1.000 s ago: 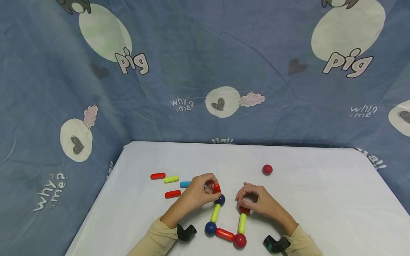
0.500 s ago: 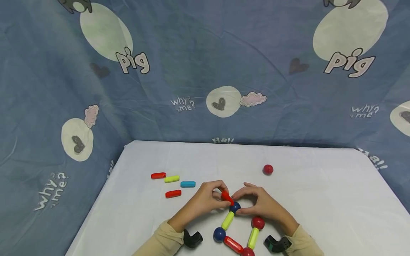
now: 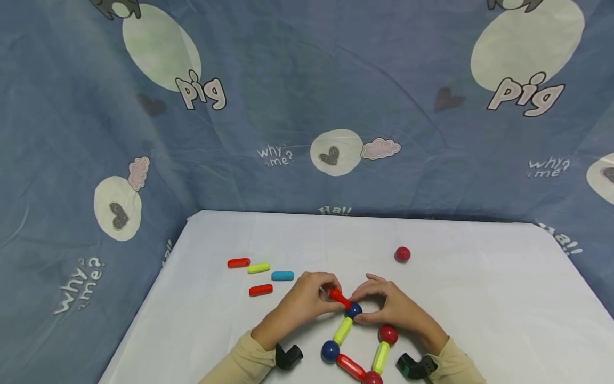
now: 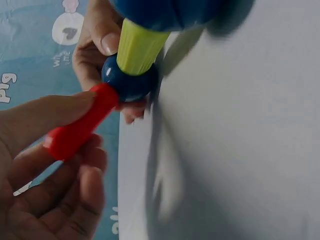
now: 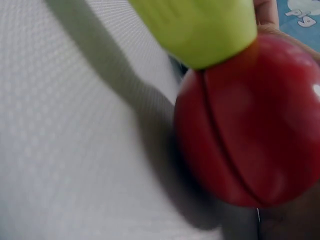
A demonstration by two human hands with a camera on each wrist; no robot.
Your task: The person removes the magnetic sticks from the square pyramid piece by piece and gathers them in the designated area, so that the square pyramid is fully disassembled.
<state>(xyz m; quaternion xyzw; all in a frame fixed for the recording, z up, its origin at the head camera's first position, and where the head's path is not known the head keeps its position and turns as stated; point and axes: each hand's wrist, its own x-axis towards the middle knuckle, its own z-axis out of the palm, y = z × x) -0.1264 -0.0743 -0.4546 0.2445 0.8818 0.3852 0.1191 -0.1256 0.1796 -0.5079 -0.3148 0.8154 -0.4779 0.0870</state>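
My left hand (image 3: 312, 298) pinches a red magnetic rod (image 4: 82, 122) between thumb and fingers. One end of that rod touches a blue ball (image 4: 131, 82), which my right hand (image 3: 395, 306) pinches between thumb and fingers. From this ball a yellow-green rod (image 3: 342, 331) runs to a second blue ball (image 3: 330, 352). Another red rod (image 3: 351, 367) links it to a red ball (image 3: 372, 378) at the frame's lower edge. A second yellow-green rod (image 3: 381, 358) leads up to another red ball (image 3: 388, 335), just below my right hand and large in the right wrist view.
Left of my hands lie loose rods on the white table (image 3: 479, 288): a blue one (image 3: 282, 276), a yellow-green one (image 3: 259, 268) and two red ones, the nearer red rod (image 3: 260, 290) closest. A loose red ball (image 3: 402, 254) sits farther back. A patterned blue cloth (image 3: 288, 106) hangs behind.
My right hand has left the red ball and now pinches the blue ball. The joined chain has shifted right and nearer to me. My left hand has moved right, still holding the red rod.
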